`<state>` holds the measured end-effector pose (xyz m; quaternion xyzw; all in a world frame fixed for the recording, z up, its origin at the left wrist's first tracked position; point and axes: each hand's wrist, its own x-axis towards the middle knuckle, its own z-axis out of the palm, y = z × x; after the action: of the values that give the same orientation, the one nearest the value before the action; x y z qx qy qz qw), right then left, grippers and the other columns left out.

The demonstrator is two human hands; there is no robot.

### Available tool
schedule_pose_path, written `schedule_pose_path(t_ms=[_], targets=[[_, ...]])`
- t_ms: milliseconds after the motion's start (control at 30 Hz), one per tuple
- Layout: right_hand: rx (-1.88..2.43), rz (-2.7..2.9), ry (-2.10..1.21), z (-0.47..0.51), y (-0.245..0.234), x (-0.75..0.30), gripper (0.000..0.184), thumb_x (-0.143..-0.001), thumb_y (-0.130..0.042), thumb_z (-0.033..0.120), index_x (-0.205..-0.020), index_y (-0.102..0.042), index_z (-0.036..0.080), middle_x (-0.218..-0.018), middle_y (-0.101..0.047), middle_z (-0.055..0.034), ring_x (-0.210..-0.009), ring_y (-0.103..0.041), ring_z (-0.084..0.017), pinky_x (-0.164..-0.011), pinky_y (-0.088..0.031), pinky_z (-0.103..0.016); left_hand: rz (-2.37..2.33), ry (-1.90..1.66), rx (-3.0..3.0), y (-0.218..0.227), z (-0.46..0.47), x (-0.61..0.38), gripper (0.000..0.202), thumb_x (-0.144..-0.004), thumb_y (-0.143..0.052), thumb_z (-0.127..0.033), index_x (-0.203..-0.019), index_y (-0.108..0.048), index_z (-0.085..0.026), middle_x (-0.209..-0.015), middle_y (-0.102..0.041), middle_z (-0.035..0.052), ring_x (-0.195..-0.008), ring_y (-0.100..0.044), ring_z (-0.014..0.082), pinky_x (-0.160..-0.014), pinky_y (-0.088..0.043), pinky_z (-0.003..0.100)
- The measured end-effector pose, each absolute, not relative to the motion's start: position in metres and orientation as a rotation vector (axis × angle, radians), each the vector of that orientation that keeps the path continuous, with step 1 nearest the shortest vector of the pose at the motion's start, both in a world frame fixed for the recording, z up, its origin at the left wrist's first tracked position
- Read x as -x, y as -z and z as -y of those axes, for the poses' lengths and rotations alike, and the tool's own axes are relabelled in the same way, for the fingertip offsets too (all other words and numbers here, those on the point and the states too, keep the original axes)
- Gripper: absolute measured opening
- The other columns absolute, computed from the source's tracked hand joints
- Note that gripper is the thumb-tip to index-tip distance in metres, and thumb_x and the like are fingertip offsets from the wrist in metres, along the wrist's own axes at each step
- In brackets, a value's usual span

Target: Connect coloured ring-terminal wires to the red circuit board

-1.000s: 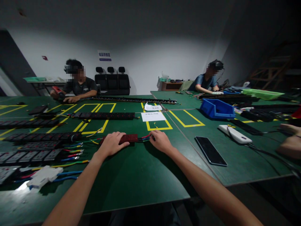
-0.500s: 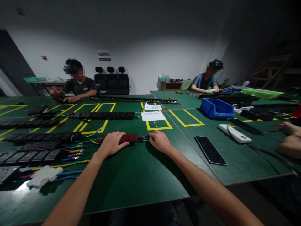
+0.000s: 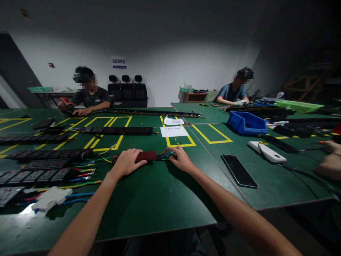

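A dark red socket strip (image 3: 148, 155) lies on the green table, with colored wires (image 3: 163, 155) coming out of its right end. My left hand (image 3: 127, 161) rests over the strip's left part, fingers across its top and the thumb along the near side, gripping it. At the wire ends, my right hand (image 3: 182, 159) has its thumb and forefinger around the wires. A red wire bends upward to the forefinger, apart from the blue and green ones. The wire tips are partly hidden by the fingers.
Black socket strips (image 3: 50, 155) with wire leads fill the left side. To the right are a phone (image 3: 239, 170), a white power bank (image 3: 266, 152) and a blue bin (image 3: 246, 123). Paper sheets (image 3: 174, 132) lie ahead. Two people work across the table; another person's hand (image 3: 331, 156) is at right.
My right forefinger and thumb have spread slightly, and the red wire now stands up away from the others. My left hand stays on the strip.
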<state>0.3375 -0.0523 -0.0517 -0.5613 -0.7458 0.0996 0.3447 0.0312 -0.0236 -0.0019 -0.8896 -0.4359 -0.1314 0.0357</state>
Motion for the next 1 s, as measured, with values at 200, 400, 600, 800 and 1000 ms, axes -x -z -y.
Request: schedule_pose_path(t_ms=[200,400,600,800,1000], targets=[[1.377,1.981,-0.248,0.052,0.054,-0.34,0.054,-0.087,-0.058,0.012,-0.141,-0.057,0.019,-0.116,-0.056,-0.0094,-0.106,-0.058,-0.02,-0.1,-0.047,-0.035,1.352,0.366,2.734,0.001,0.024,-0.032,0.067,-0.095,-0.043,-0.071,-0.131,-0.061,-0.017,-0.118,-0.067,0.0137,-0.103,-0.062,0.0308,-0.09,-0.046,0.044],[1.484,1.908,-0.16,0.054,0.049,-0.333,0.036,-0.088,-0.058,0.015,-0.123,-0.068,0.018,-0.111,-0.061,-0.0092,-0.104,-0.059,-0.02,-0.096,-0.049,-0.034,1.343,0.389,2.734,0.002,0.023,-0.031,0.066,-0.095,-0.042,-0.071,-0.13,-0.061,-0.018,-0.118,-0.067,0.0133,-0.103,-0.062,0.0304,-0.09,-0.046,0.043],[1.666,1.839,-0.117,0.061,0.039,-0.329,0.022,-0.088,-0.063,0.024,-0.108,-0.071,0.021,-0.104,-0.063,-0.0068,-0.1,-0.06,-0.021,-0.085,-0.047,-0.03,1.336,0.4,2.721,0.005,0.022,-0.03,0.065,-0.096,-0.042,-0.07,-0.131,-0.061,-0.019,-0.119,-0.067,0.0136,-0.102,-0.062,0.0298,-0.09,-0.046,0.042],[1.805,1.755,-0.108,0.064,0.034,-0.327,0.019,-0.089,-0.064,0.033,-0.104,-0.066,0.022,-0.104,-0.067,-0.0066,-0.097,-0.062,-0.021,-0.074,-0.043,-0.028,1.333,0.398,2.732,0.004,0.022,-0.031,0.066,-0.096,-0.042,-0.07,-0.131,-0.061,-0.018,-0.12,-0.067,0.0142,-0.104,-0.062,0.0303,-0.092,-0.046,0.044],[1.885,1.744,-0.124,0.066,0.026,-0.328,0.019,-0.092,-0.059,0.038,-0.089,-0.067,0.022,-0.096,-0.072,-0.0062,-0.091,-0.063,-0.022,-0.065,-0.038,-0.028,1.378,0.343,2.736,0.0,0.024,-0.032,0.065,-0.096,-0.044,-0.068,-0.133,-0.059,-0.017,-0.122,-0.066,0.0143,-0.108,-0.062,0.0316,-0.092,-0.045,0.044]])
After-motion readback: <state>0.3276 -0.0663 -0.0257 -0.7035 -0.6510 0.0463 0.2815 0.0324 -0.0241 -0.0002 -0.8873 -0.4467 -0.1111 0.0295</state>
